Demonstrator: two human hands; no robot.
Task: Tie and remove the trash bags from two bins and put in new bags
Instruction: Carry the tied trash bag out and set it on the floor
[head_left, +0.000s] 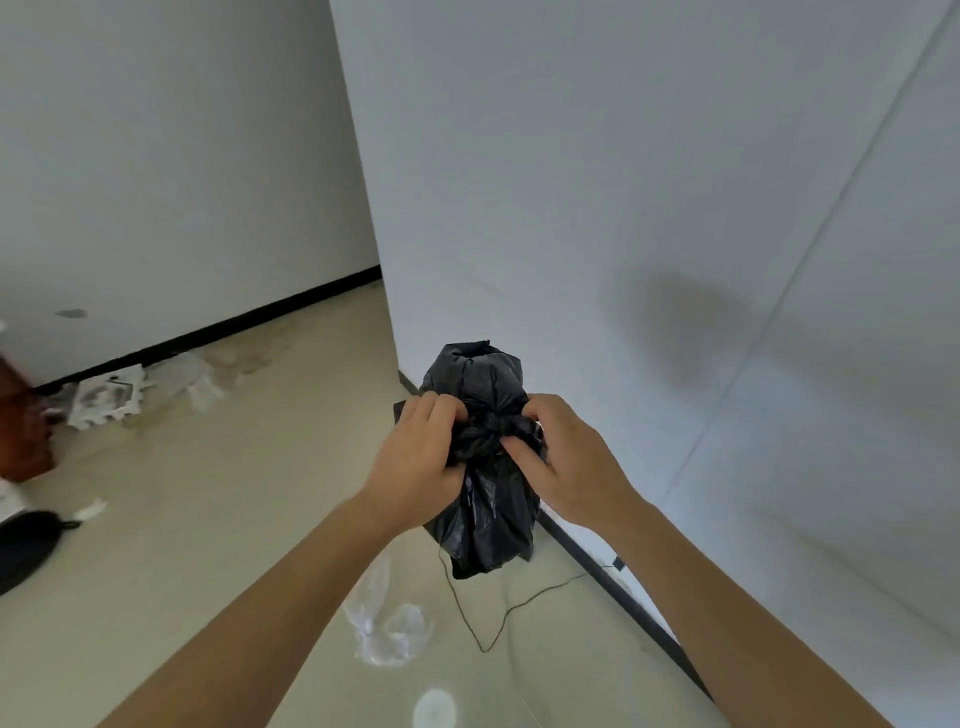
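A black trash bag (485, 519) hangs in the air in front of a white wall corner, bunched at its middle into a twisted knot. My left hand (421, 457) grips the plastic on the left side of the knot. On the right side, my right hand (561, 457) pinches the bunched plastic with thumb and fingers. The bag's loose top (470, 371) stands up above both hands and its filled lower part dangles below them. No bin is in view.
A crumpled clear plastic bag (387, 629) lies on the beige floor below the hands, beside a thin black cord (488, 623). White paper scraps (109, 397) lie along the far baseboard. A brown object (21, 426) and a black object (23, 540) sit at the left edge.
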